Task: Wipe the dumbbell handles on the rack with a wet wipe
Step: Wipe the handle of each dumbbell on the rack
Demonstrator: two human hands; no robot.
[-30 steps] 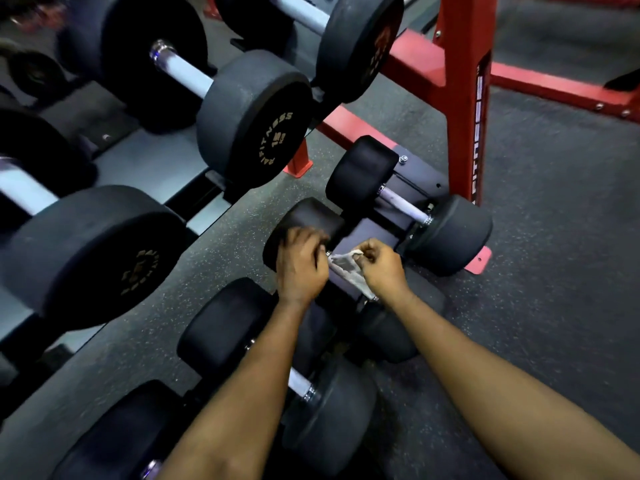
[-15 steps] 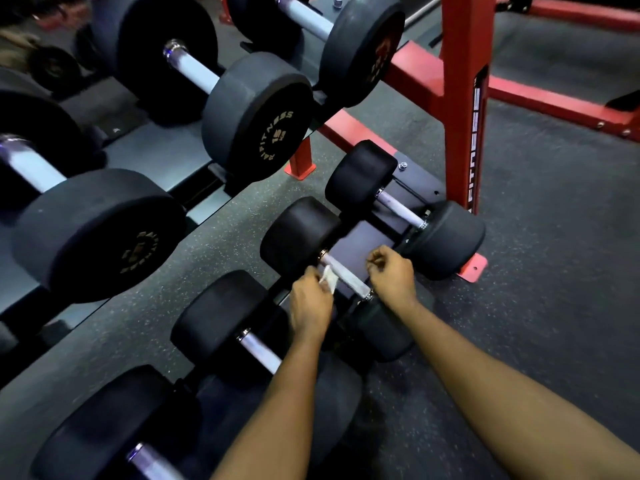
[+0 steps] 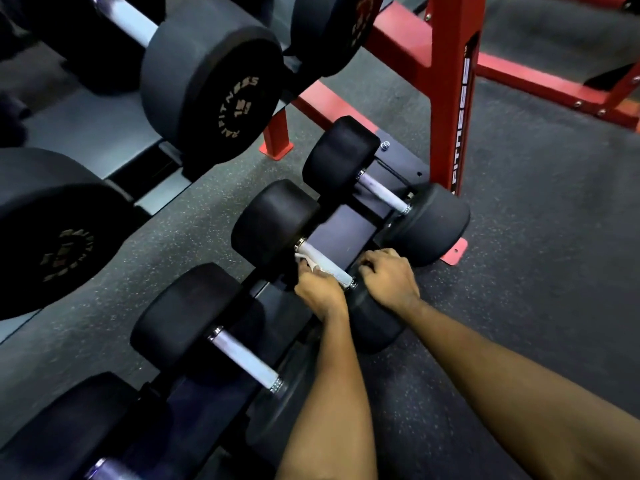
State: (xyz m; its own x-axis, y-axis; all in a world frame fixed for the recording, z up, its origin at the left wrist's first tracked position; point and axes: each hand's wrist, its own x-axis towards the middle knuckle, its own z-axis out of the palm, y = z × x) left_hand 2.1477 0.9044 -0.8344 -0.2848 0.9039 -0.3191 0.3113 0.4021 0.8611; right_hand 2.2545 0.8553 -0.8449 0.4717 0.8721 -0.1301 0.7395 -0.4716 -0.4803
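The left hand's fingertips are hidden behind the handle (image 3: pixel 325 263), and the wipe (image 3: pixel 305 260) mostly shows as a bunched scrap. The low rack (image 3: pixel 341 230) holds 4 dumbbells; the 4th is cut off. The left hand (image 3: pixel 320 292) pinches the wipe against the handle of the dumbbell (image 3: pixel 273 220) 2nd from the red post (image 3: pixel 446 98). The right hand (image 3: pixel 389 277) curls over its near end.

You are looking down on a dark speckled rubber floor (image 3: pixel 540 271) that is spreading under everything and out to your right. At your top right, a low red steel frame (image 3: pixel 554 87) with bolt heads is running across it.
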